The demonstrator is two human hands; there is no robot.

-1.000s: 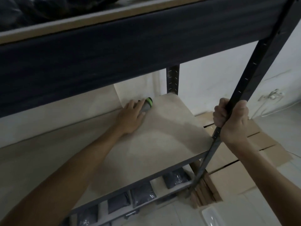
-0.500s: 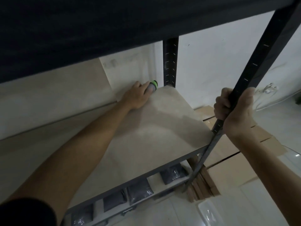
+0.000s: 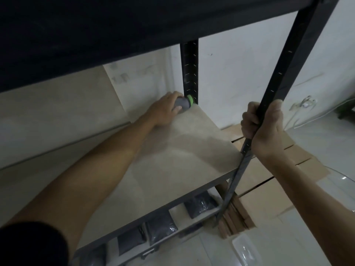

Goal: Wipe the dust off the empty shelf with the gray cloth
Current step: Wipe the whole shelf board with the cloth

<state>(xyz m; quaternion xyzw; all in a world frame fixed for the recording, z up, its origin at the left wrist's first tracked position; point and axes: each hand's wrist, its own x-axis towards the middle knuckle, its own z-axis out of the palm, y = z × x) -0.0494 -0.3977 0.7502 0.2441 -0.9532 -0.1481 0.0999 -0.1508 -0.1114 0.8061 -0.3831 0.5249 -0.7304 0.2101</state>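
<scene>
Empty shelf point(image 3: 172, 169) wide open; right hand point(image 3: 263, 129) has its grip clamped on the front upright point(image 3: 284, 73). Left hand point(image 3: 163, 110), grip wrapped round the gray cloth point(image 3: 182, 102), at twelve o'clock, far corner. Press flat, overlap long strokes toward six!

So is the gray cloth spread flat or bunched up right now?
Bunched up: the gray cloth is a wad under the left hand at the shelf's back corner.

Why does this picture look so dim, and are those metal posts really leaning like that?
Head view: the light is dim and the dark upper shelf beam blocks the top of the frame; the left hand and its arm cast a soft shadow on the empty shelf. The front post, gripped by the right hand, leans probably from wide-angle distortion. Edges look slightly soft.
</scene>
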